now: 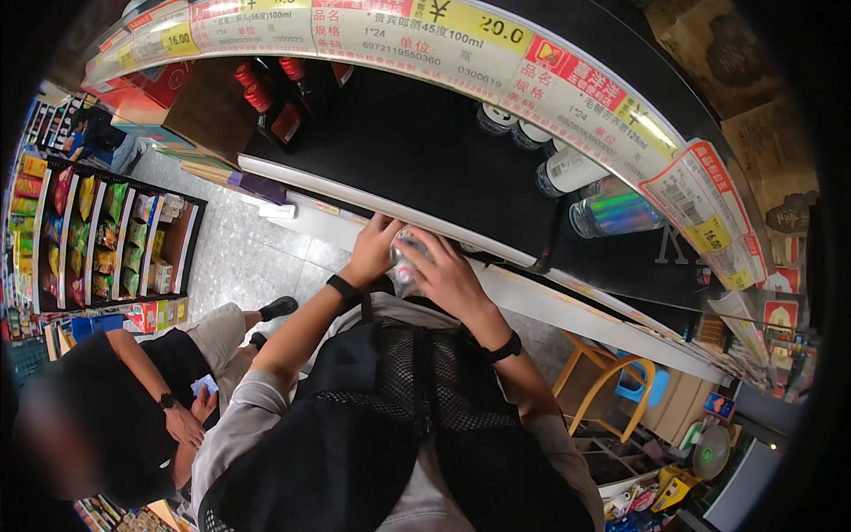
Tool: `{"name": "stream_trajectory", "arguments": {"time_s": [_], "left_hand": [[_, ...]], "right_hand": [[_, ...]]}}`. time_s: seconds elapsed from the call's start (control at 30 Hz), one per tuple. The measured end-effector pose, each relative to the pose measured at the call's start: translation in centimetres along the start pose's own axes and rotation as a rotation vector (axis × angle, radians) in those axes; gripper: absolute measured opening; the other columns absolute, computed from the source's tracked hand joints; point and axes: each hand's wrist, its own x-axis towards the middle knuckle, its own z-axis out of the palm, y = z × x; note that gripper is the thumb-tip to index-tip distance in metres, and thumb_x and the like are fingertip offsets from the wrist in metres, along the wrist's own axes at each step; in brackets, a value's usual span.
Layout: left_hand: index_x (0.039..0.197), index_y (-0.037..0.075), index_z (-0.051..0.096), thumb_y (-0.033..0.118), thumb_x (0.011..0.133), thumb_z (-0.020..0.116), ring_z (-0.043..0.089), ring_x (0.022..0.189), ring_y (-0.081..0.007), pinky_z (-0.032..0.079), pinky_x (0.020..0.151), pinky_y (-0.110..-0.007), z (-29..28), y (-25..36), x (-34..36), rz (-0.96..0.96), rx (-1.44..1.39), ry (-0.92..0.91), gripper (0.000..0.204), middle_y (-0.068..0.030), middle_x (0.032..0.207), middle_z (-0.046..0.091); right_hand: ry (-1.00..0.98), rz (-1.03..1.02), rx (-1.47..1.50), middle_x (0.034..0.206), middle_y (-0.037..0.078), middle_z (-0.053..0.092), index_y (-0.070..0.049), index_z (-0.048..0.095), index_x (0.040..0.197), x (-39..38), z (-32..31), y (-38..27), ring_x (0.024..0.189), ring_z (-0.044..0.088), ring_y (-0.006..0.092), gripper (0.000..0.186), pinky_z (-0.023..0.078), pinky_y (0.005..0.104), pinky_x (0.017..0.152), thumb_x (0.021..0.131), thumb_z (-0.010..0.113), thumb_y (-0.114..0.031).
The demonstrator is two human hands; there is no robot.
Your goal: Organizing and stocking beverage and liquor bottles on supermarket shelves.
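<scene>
In front of my chest, close to the shelf edge, both hands are closed round a small clear bottle point(405, 271). My left hand point(372, 253) grips its left side, and the fingers of my right hand point(450, 277) wrap over it from the right. Much of the bottle is hidden by my fingers. Just beyond my hands runs the pale front edge of a black shelf point(408, 168). Several clear bottles with white labels point(567, 168) stand towards its right, and dark bottles with red caps point(282, 111) stand at the left.
A price strip point(399, 40) curves overhead. Close on my left, a person in black point(115, 408) holds something small and pale. Snack packets fill a rack point(106, 235) farther left. A yellow wooden chair point(607, 381) and cardboard boxes point(687, 408) stand at the lower right.
</scene>
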Motion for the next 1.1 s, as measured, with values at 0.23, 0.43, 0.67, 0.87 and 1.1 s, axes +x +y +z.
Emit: {"name": "stream_trajectory", "arguments": {"time_s": [0.23, 0.43, 0.67, 0.87, 1.1], "left_hand": [[0.105, 0.005, 0.078, 0.032, 0.080, 0.084, 0.070, 0.107, -0.0385, 0.056, 0.092, -0.047, 4.1, -2.2, 4.2, -0.232, -0.127, -0.116, 0.037, -0.0206, 0.105, 0.076], [0.135, 0.007, 0.066, 0.037, 0.089, 0.077, 0.061, 0.128, -0.0427, 0.049, 0.107, -0.049, 9.1, -7.2, 3.8, -0.209, 0.018, -0.210, 0.056, -0.0206, 0.136, 0.067], [0.133, 0.008, 0.068, 0.035, 0.097, 0.064, 0.059, 0.130, -0.0424, 0.047, 0.110, -0.051, 11.6, -10.9, 4.0, -0.039, -0.108, -0.160, 0.045, -0.0209, 0.137, 0.067], [0.129, 0.005, 0.069, 0.029, 0.096, 0.066, 0.061, 0.126, -0.0443, 0.048, 0.106, -0.052, 9.6, -7.7, 3.9, -0.085, 0.060, -0.147, 0.040, -0.0233, 0.133, 0.068], [0.120, 0.002, 0.072, 0.019, 0.094, 0.073, 0.072, 0.102, -0.0410, 0.057, 0.088, -0.048, 2.9, -3.2, 3.0, -0.213, -0.113, -0.285, 0.032, -0.0216, 0.115, 0.074]], "right_hand": [[0.035, 0.340, -0.307, 0.113, 0.026, 0.069, 0.001, 0.067, 0.122, -1.3, 0.7, 2.6, 0.103, 0.068, 0.0461, 0.031, 0.055, 0.0530, 0.092, 0.099, 0.065, -0.020], [0.058, 0.421, -0.410, 0.100, 0.026, 0.072, 0.004, 0.074, 0.101, -1.8, 2.9, 5.6, 0.091, 0.071, 0.0437, 0.026, 0.058, 0.0517, 0.084, 0.096, 0.063, -0.018], [0.149, 0.437, -0.406, 0.107, 0.026, 0.073, 0.004, 0.072, 0.115, -1.4, 2.8, 5.5, 0.098, 0.071, 0.0440, 0.030, 0.058, 0.0522, 0.088, 0.097, 0.064, -0.019], [0.188, 0.422, -0.449, 0.112, 0.026, 0.072, 0.003, 0.071, 0.120, -1.3, 3.0, 5.6, 0.100, 0.070, 0.0446, 0.032, 0.057, 0.0528, 0.090, 0.097, 0.066, -0.019], [0.192, 0.460, -0.357, 0.110, 0.025, 0.072, 0.003, 0.071, 0.118, -1.0, 2.7, 4.8, 0.099, 0.071, 0.0434, 0.032, 0.057, 0.0525, 0.089, 0.097, 0.067, -0.020]]}}
